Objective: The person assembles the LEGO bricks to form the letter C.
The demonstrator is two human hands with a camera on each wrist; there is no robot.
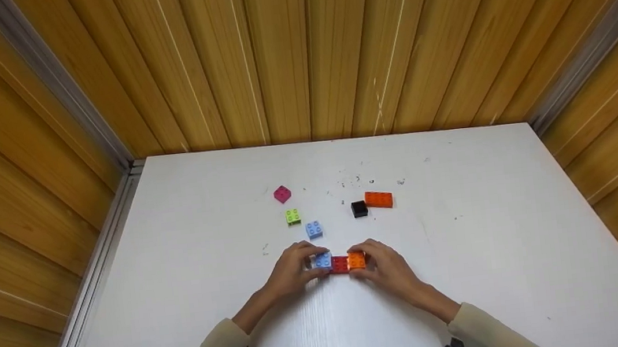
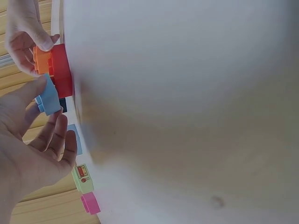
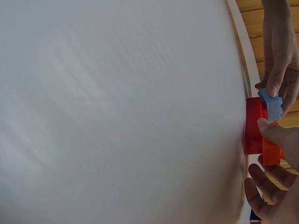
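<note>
My left hand (image 1: 291, 271) pinches a light blue brick (image 2: 48, 95) between thumb and fingers. That brick is tilted at the left end of a longer red brick (image 1: 340, 264), overlapping its top. At the red brick's other end, an orange brick (image 1: 356, 260) sits on top, overhanging slightly in the right wrist view. Thumb and fingers of my right hand (image 1: 390, 269) grip this orange brick from its front and back sides. Studs of the red brick show between the two smaller ones. In both wrist views the red brick's side (image 3: 253, 126) is plainly visible.
Beyond my hands lie another light blue brick (image 1: 314, 230), a lime green brick (image 1: 292, 216) and a magenta brick (image 1: 282, 194). Farther right, a black brick (image 1: 359, 209) sits beside a long orange-red brick (image 1: 379, 199). Wood-look panels (image 1: 278, 55) border the white table (image 1: 499, 256).
</note>
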